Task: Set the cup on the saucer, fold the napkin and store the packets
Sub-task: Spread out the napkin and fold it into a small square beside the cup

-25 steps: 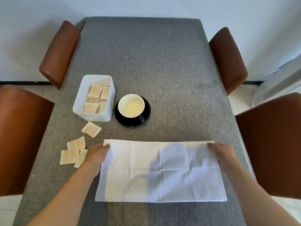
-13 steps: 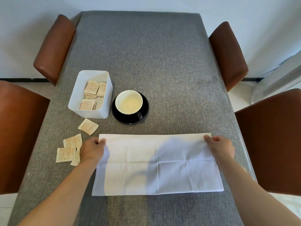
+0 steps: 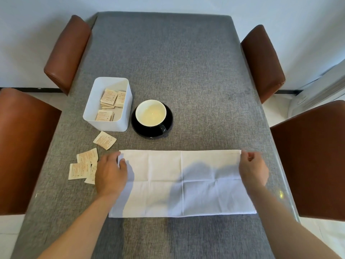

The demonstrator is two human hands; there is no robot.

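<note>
Head view. The napkin (image 3: 183, 184), white, lies flat on the grey table (image 3: 168, 62) as a wide rectangle with visible crease lines, its long edges running left to right.

The left hand (image 3: 110, 174) rests on the napkin's left end; its grip is closed on the far left corner, which is slightly lifted between the fingertips. The right hand (image 3: 253, 171) is at the far right corner; its grip is narrow, thumb and fingers pinched at the napkin's edge.

The cup (image 3: 150, 113), white inside, stands upright on the black saucer (image 3: 141, 132), beyond the napkin and apart from it. Its handle points toward the person.

The white bin (image 3: 107, 126) stands just beside the saucer, on its left. Packets lie inside the bin (image 3: 112, 98). Loose packets (image 3: 86, 159) lie on the table, near the bin and left of the napkin; the left hand partly covers one of them.

Brown chairs (image 3: 67, 51) stand along both sides of the table.
</note>
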